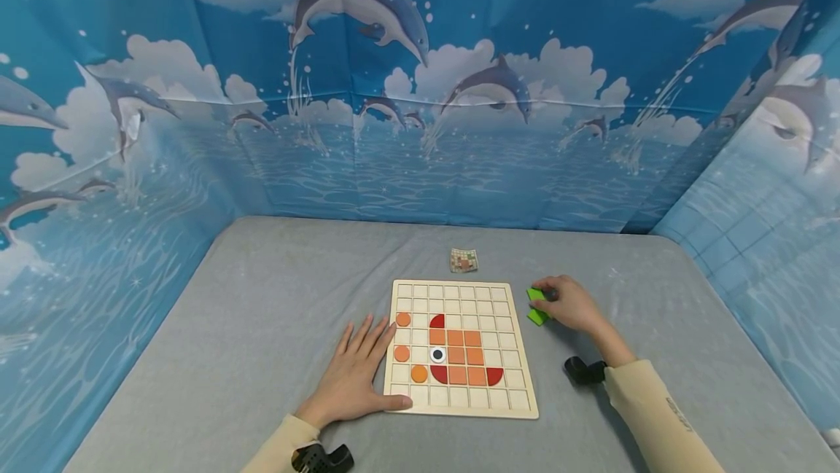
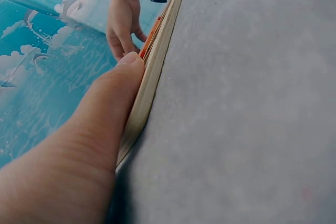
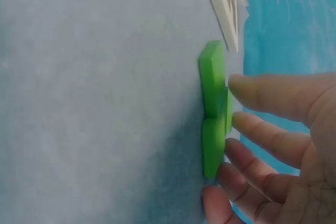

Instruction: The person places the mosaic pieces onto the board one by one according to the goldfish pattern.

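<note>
While the left hand lies flat and spread on the table, thumb pressing the board's near corner, the right hand curls over the green blocks just right of the board, fingertips touching them. They look light, rigid and smooth, likely slippery; pinching one by its side edges seems best. Farther back lies a small card.

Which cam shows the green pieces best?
Right wrist: the green pieces fill mid-frame, lying on the grey table with the right hand and its fingertips against them. Head view shows them only as small green bits partly hidden under that hand. Left wrist view doesn't show them.
</note>
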Available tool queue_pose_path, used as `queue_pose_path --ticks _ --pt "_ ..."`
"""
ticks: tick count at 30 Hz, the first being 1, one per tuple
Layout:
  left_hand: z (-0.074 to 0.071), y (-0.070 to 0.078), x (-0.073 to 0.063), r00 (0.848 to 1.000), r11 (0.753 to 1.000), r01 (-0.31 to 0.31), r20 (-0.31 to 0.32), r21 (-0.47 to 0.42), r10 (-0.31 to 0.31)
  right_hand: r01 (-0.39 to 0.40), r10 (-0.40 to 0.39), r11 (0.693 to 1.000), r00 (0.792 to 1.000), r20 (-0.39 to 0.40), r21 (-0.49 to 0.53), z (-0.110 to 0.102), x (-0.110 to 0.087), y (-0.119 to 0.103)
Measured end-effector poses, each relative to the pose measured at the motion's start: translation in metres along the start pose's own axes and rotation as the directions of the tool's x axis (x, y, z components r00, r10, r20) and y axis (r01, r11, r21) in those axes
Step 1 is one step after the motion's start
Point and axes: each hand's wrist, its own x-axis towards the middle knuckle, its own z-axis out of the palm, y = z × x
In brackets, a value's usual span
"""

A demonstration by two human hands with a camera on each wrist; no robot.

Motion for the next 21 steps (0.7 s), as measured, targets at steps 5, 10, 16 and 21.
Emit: queue_pose_path --ticks 5,10,16,21 --pt "0.0003 0.0003 -0.0002 1.000 1.000 -0.004 -0.003 0.000 0.004 -0.001 0.001 1.000 1.000 0.008 0.019 0.0003 0.0031 0.0043" --pt "0.0011 0.0000 0.0000 1.000 1.000 -0.002 -0.004 -0.001 0.002 -0.023 0.022 0.999 1.000 0.014 0.038 0.0003 0.0044 0.0063" --pt "0.0021 -0.0005 0.0003 1.000 1.000 0.001 -0.006 -0.003 -0.001 -0.052 0.052 0.998 0.999 0.008 0.036 0.0013 0.0051 0.0070" --pt "0.0015 -0.0004 0.0000 1.000 1.000 0.002 0.000 0.004 -0.002 -0.068 0.068 0.997 0.998 -0.013 0.027 0.0033 0.0053 0.0082"
